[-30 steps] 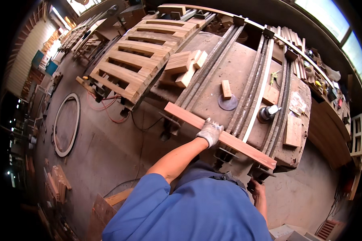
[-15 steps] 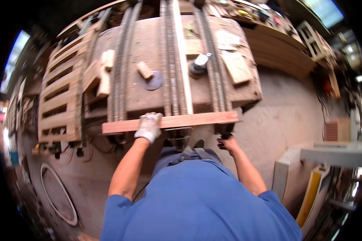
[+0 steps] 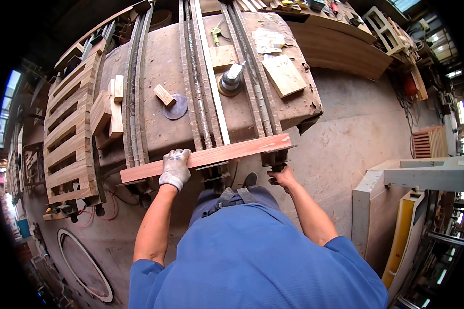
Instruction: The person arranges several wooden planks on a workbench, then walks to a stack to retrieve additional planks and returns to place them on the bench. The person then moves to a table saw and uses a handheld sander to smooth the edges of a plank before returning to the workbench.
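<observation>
A long reddish wooden board [image 3: 232, 151] lies crosswise over the near ends of the long bar clamps. Wrapped over its left part is my left hand [image 3: 176, 167], in a whitish work glove, fingers closed on the wood. My bare right hand [image 3: 282, 177] is just below the board's right end, its fingers curled round the dark screw handle [image 3: 278, 167] of the right bar clamp [image 3: 252, 77]. Part of that handle is hidden by the fingers. The middle bar clamp [image 3: 195, 77] and the left bar clamp [image 3: 134, 92] run away from me across the worktable [image 3: 160, 56].
On the table are a sander [image 3: 231, 82], a grey disc [image 3: 176, 107], a green air gun [image 3: 216, 34] and wood blocks [image 3: 284, 75]. A slatted wooden frame [image 3: 69, 134] stands left. A grey metal frame [image 3: 423, 177] is at right, and a large ring [image 3: 85, 265] lies on the floor.
The whole view has shifted, with the table and clamps moving left in the picture and getting sharper. My left hand stays on the board, and my right stays by the right clamp's handle.
</observation>
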Motion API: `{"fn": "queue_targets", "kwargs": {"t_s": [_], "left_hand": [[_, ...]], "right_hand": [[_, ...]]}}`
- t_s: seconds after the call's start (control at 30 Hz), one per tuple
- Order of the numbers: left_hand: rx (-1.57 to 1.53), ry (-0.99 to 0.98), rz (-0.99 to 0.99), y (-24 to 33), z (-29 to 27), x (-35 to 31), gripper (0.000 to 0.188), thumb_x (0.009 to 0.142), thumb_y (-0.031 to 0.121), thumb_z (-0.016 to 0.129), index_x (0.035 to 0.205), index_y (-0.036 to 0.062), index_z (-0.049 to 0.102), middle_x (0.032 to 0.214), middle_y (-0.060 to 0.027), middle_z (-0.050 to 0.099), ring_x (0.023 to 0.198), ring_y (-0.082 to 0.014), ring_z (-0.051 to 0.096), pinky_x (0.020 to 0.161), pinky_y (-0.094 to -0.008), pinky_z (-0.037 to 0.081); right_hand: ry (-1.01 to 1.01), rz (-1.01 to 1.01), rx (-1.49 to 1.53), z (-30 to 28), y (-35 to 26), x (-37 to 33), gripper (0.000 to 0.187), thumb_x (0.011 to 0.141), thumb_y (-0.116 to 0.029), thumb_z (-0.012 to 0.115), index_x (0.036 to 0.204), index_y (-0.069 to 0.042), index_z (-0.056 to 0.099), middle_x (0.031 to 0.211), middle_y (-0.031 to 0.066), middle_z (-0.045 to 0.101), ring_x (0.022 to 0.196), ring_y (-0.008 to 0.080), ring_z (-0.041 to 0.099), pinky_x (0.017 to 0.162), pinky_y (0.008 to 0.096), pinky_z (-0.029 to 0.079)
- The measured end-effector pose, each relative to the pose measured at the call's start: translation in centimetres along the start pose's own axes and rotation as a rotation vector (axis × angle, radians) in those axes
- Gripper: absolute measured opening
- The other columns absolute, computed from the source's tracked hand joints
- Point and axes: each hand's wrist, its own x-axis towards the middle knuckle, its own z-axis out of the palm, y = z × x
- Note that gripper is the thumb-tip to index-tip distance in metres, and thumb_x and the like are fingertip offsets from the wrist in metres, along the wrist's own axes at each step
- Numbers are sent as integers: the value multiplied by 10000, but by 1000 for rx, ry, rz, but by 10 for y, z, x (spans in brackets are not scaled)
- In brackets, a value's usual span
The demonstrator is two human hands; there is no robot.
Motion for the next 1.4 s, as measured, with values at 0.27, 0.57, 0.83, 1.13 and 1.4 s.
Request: {"fn": "queue_targets", "kwargs": {"t_s": [0.27, 0.57, 0.83, 1.13, 1.4], "left_hand": [[-14, -4, 4, -2, 4, 1, 489, 745, 30, 668, 1213, 159, 605, 1159, -110, 629, 1143, -325, 577, 996, -484, 432], [22, 17, 2, 0, 9, 1, 518, 714, 34, 689, 1209, 146, 590, 1171, -109, 621, 1149, -326, 571, 1008, -477, 418], [109, 246, 77, 3, 27, -3, 605, 694, 44, 678, 1285, 78, 550, 1234, -126, 584, 1185, -328, 537, 1067, -474, 364], [123, -124, 3, 3, -12, 27, 504, 739, 63, 678, 1233, 90, 582, 1137, -147, 629, 1121, -334, 590, 975, -462, 450], [-25, -459, 13, -7, -48, 71, 523, 722, 125, 720, 1232, 51, 633, 1200, -234, 676, 1165, -397, 633, 1035, -445, 504]], "right_hand": [[26, -15, 5, 1, -1, -1, 405, 811, -30, 801, 1158, 12, 596, 924, 112, 690, 630, 203, 669, 504, 326, 567], [-20, -40, 40, -3, 4, 5, 382, 819, -40, 790, 1151, 17, 610, 913, 104, 685, 610, 169, 630, 511, 310, 544], [-30, -48, 81, -2, 0, 2, 317, 833, -40, 774, 1102, 28, 619, 872, 69, 650, 630, 171, 644, 565, 313, 578], [-37, -28, 46, -3, -4, 1, 268, 833, -39, 779, 1041, 43, 630, 842, 81, 667, 640, 180, 670, 568, 318, 585], [-47, -35, 57, -3, -1, 4, 287, 828, -29, 782, 1058, 41, 625, 870, 82, 659, 637, 184, 668, 556, 318, 588]]}}
